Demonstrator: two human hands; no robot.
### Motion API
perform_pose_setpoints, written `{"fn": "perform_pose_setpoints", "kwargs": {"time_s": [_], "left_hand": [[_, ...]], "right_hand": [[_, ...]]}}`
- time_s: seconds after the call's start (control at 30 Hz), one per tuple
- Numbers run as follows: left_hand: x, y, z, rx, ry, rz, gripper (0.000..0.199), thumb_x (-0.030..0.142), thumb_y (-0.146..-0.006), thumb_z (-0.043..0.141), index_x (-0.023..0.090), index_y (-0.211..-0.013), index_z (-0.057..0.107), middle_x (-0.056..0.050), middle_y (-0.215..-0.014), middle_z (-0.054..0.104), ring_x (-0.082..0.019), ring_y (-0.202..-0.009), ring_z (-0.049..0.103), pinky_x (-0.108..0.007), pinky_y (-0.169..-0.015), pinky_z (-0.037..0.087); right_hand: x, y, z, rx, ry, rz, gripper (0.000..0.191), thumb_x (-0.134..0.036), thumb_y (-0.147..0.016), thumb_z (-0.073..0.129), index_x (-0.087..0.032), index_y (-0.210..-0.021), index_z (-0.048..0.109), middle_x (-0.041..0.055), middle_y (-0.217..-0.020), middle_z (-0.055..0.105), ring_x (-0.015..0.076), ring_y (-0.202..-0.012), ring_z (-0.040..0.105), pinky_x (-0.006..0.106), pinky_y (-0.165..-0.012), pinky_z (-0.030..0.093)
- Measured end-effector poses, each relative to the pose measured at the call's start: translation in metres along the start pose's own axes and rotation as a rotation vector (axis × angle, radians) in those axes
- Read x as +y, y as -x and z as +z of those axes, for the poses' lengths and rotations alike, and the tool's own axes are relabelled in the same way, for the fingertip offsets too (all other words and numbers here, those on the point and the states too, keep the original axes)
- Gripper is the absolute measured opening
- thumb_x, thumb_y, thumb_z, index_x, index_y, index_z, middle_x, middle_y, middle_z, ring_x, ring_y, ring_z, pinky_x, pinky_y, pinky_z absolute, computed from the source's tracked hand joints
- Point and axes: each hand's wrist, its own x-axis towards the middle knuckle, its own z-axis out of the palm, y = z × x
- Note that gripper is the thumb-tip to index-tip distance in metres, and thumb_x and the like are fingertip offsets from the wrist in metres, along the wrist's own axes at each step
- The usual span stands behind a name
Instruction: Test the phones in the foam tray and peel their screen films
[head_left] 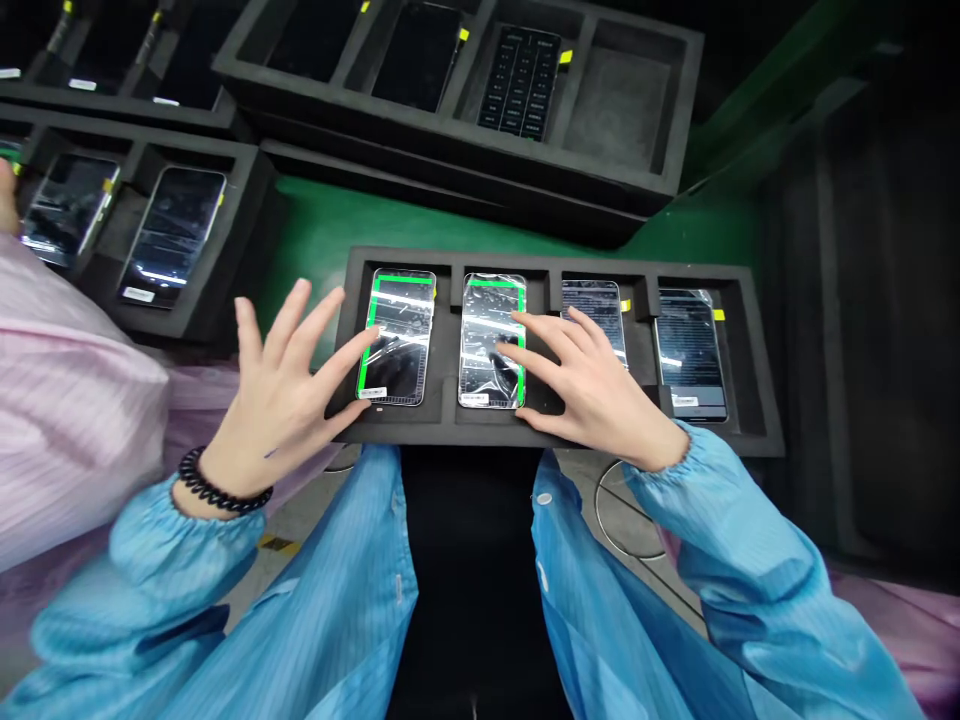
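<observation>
and here we are over the black foam tray [420,432] on the green table [330,235]; four phones lie flat in its pockets, side by side; the left hand [281,400] is spread wide, palm down, fingers fanned, with the innermost fingertip just over the left edge of the first phone [397,337]; the right hand [592,385] is wide open too, its fingers [517,318] laid across the right side of the second phone [491,340], with one more reaching to the third phone [592,315]; neither hand is closed around anything; lovely light touch there; flat, spread fingers share the pressure and let the phones sit level in their pockets; a green border [373,330] shows on the first two phones, under wrinkled clear film [480,350]; the fourth phone [690,350] lies at the far right of the tray, a yellow tab [718,314] beside it; more foam trays [251,180] of phones sit up ahead and to the left; a co-worker's pink sleeve [71,400] crowds in at left; blue striped cuffs [660,465] and a black coil bracelet [225,482] frame the shot.
</observation>
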Motion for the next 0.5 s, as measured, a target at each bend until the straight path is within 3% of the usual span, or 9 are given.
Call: {"fn": "perform_pose_setpoints", "kwargs": {"time_s": [0.17, 0.3, 0.5], "left_hand": [[0.004, 0.036, 0.009, 0.131, 0.076, -0.013, 0.064, 0.045, -0.091, 0.064, 0.054, -0.147, 0.035, 0.009, -0.167, 0.022, -0.035, -0.156, 0.02, -0.076, -0.124, 0.001], [0.009, 0.052, 0.02, 0.108, 0.181, 0.013, 0.053, 0.046, -0.097, 0.047, 0.051, -0.149, 0.036, 0.01, -0.168, 0.019, -0.037, -0.155, 0.019, -0.074, -0.125, -0.004], [0.004, 0.058, 0.03, 0.15, 0.158, -0.037, 0.046, 0.051, -0.1, 0.034, 0.052, -0.146, 0.04, 0.015, -0.167, 0.019, -0.036, -0.156, 0.018, -0.067, -0.126, -0.008]], "right_hand": [[-0.008, 0.02, -0.002, 0.096, -0.035, -0.032, 0.028, -0.034, -0.099, 0.056, -0.019, -0.119, 0.07, 0.0163, -0.149, 0.053, 0.0309, -0.132, 0.053, 0.063, -0.118, 0.033], [-0.015, 0.032, 0.0, 0.135, -0.042, -0.041, 0.021, -0.028, -0.098, 0.059, -0.019, -0.107, 0.075, 0.0163, -0.146, 0.056, 0.0301, -0.127, 0.057, 0.062, -0.117, 0.033], [-0.022, 0.03, 0.006, 0.104, -0.031, -0.052, 0.024, -0.028, -0.098, 0.057, -0.019, -0.113, 0.073, 0.0169, -0.149, 0.054, 0.0293, -0.128, 0.056, 0.061, -0.117, 0.033]]}}
